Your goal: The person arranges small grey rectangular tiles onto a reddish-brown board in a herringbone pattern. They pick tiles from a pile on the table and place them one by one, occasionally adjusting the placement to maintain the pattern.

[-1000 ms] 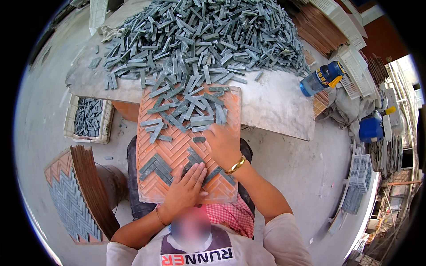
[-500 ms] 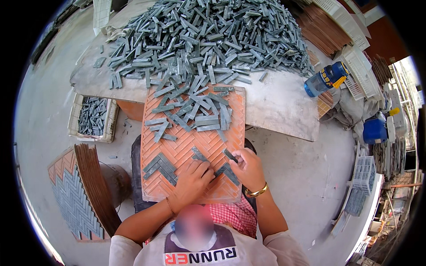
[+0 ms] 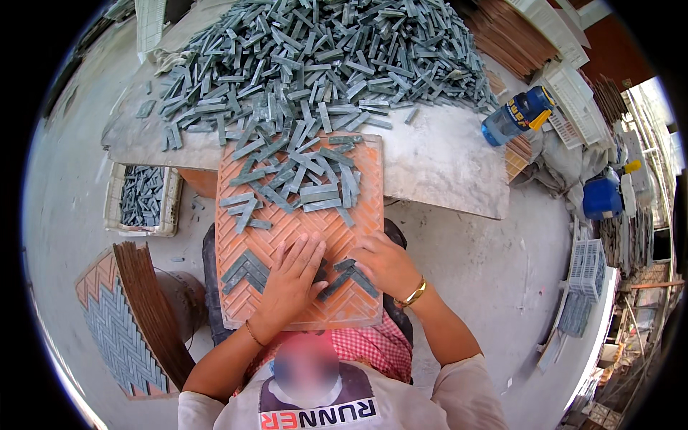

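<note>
An orange herringbone-grooved tray (image 3: 244, 308) lies across my lap, its far end at the worktable. My left hand (image 3: 292, 276) is laid flat on the tray, fingers outstretched, covering part of the strips in its grooves. My right hand (image 3: 388, 266) has its fingers bent and drawn together at a dark grey-green stone strip (image 3: 345, 264) in the tray's right half; the fingertips partly hide it. Dark strips (image 3: 244, 272) form a chevron left of my left hand. Loose stone strips (image 3: 315, 172) are heaped over the tray's far half.
A large pile of stone strips (image 3: 322, 64) covers the worktable (image 3: 444, 172). A blue bottle (image 3: 512, 118) stands at its right. On the floor at left are a white crate (image 3: 172, 204) of strips, a stack of brown trays (image 3: 147, 308) and a bucket (image 3: 179, 294).
My right hand has lowered its strip onto the tray, moving slightly left. My left hand has flattened, its fingers stretching forward. The whole view has shifted a little.
</note>
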Motion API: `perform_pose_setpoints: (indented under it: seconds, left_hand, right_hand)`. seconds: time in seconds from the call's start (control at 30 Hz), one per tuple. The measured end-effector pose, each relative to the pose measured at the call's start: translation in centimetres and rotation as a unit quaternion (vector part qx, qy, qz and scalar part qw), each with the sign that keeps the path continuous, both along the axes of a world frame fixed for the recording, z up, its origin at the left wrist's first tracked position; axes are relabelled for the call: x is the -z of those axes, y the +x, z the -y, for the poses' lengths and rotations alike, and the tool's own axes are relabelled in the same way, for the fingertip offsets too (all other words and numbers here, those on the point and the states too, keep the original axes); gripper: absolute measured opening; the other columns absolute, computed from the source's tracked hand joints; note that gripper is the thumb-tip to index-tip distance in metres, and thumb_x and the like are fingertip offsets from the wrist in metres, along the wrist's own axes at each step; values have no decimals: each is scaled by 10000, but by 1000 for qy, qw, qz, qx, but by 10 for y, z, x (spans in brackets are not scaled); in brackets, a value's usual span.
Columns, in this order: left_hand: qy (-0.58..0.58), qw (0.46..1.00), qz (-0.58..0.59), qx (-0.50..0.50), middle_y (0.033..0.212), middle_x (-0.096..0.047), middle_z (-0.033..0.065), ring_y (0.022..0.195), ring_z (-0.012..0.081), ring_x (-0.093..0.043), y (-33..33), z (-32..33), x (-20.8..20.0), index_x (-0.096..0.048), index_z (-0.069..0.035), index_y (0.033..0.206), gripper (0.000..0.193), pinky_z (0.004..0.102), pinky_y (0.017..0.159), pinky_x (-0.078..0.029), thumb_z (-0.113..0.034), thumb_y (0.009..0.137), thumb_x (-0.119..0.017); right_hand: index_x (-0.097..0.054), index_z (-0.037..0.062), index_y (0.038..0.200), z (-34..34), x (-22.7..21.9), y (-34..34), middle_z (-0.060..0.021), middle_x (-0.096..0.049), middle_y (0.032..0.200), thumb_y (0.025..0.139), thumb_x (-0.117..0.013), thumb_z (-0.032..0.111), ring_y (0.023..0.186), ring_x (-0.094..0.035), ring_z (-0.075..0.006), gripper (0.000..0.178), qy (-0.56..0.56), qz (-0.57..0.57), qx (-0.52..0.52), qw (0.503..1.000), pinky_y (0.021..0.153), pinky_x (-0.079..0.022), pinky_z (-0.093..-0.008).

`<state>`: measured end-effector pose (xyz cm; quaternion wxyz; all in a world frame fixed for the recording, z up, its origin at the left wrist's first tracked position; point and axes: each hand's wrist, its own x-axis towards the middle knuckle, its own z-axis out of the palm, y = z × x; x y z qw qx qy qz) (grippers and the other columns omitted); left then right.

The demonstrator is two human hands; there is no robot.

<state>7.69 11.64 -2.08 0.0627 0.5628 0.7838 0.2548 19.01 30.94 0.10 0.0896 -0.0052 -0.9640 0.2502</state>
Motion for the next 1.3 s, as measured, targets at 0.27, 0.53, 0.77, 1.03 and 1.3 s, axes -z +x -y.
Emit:
perform_pose_setpoints:
  seconds: [0.27,0.53,0.77,1.03,1.3]
  left_hand:
    - [-82,996,-28,8,1459,-315,128,1358,268,-282,14,6,-5,-328,-6,1390,739,507,1108,-141,-413,815,-553]
    - [-108,992,-8,71,1468,-305,127,1361,255,-284,30,17,0,-317,-13,1396,757,536,1098,-136,-424,810,-564]
    - [-98,992,-32,68,1446,-335,124,1335,255,-322,34,17,-1,-342,-24,1376,722,520,1090,-177,-364,796,-604]
    - [58,997,27,48,1039,-560,114,969,263,-541,18,-3,1,-581,3,1044,360,367,821,-434,-133,711,-598]
    - [59,998,6,33,923,-562,92,876,255,-535,22,-9,-3,-611,-23,940,280,349,754,-443,-51,661,-593]
  right_hand:
    - [-590,51,800,-10,4,-15,-71,-530,840,744,-541,75,862,-533,-244,79,20,-18,-97,995,715,-478,-319]
    - [-619,59,864,5,10,-12,-81,-575,868,737,-617,76,836,-558,-264,128,-35,-3,-72,997,742,-472,-346]
    - [-618,33,900,-11,7,-14,-98,-621,811,734,-695,93,704,-601,-260,193,-107,-58,118,986,623,-488,-336]
    - [-583,39,945,0,18,-40,-129,-605,842,712,-717,113,726,-604,-302,279,-80,-63,203,974,636,-488,-365]
    - [-608,19,937,-3,5,-33,-132,-603,825,696,-685,40,658,-616,-250,254,-186,-19,227,956,592,-497,-320]
